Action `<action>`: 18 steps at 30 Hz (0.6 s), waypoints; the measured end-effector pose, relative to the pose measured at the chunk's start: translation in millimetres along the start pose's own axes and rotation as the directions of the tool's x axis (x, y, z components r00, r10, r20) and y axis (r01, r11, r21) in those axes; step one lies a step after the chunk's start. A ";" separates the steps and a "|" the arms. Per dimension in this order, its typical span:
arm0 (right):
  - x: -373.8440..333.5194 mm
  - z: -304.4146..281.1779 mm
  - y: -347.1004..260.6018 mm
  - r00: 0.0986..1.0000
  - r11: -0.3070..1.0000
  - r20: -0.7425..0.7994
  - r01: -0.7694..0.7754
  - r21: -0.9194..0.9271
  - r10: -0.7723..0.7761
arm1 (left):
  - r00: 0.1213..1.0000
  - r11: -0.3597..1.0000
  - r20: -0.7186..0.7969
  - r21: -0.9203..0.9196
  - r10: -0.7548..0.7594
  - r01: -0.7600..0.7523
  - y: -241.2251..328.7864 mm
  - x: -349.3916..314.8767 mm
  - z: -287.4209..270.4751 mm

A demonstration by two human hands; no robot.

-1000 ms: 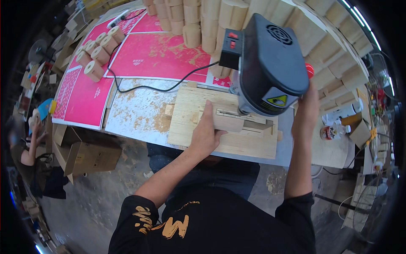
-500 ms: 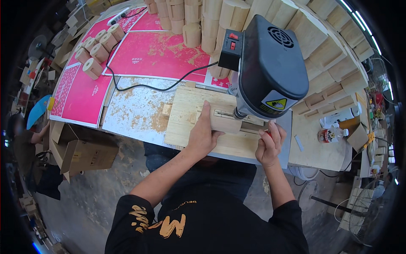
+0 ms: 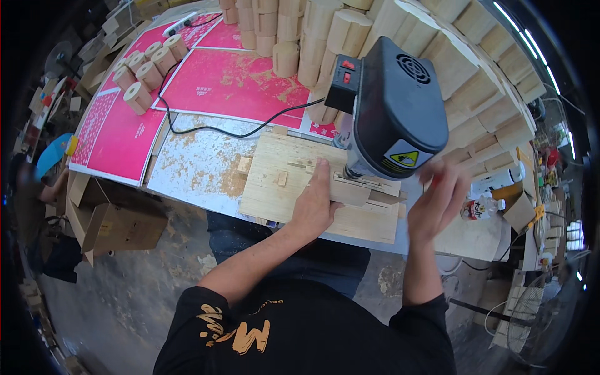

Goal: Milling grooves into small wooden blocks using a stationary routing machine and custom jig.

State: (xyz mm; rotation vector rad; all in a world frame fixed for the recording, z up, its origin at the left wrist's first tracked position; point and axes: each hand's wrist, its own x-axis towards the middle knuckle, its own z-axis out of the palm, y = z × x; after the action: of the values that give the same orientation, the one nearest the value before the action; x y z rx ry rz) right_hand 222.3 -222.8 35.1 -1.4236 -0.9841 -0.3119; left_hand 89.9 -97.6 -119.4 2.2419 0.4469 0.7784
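My left hand [image 3: 314, 203] grips the left end of a pale wooden block [image 3: 351, 192], with its thumb along the near side. A narrow slot runs along the block's top. Above it stands a black bench drill press [image 3: 400, 106], its chuck [image 3: 352, 170] over the slot. The block rests on a plywood jig board [image 3: 275, 181] with small wooden stops. My right hand [image 3: 437, 200] is raised at the right of the drill's head, apart from the block. Motion smears its fingers, so what they hold, if anything, cannot be made out.
Stacked wooden cylinders [image 3: 462, 62] wall in the back and right. Several short drilled cylinders [image 3: 137, 97] stand on pink sheets [image 3: 231, 78] at left. A black cable [image 3: 250, 132] crosses the sawdust-covered bench. A bottle [image 3: 481, 207] stands at right; a cardboard box [image 3: 125, 219] sits lower left, near another person.
My right hand has lifted away from the block's right end, up and to the right. The left hand stays on the block. The whole view has shifted slightly.
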 end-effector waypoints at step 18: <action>51.2 -15.2 9.8 0.912 0.889 0.130 -0.408 0.208 0.389 | 0.821 0.974 0.524 0.130 -0.225 0.184 4.1 62.5 -66.5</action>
State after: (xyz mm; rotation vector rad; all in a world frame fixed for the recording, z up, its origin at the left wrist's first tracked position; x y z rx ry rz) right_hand 265.2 -216.3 67.6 -1.3932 -0.7423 0.1661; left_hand 94.7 -34.1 -53.9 2.3053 0.4322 0.0019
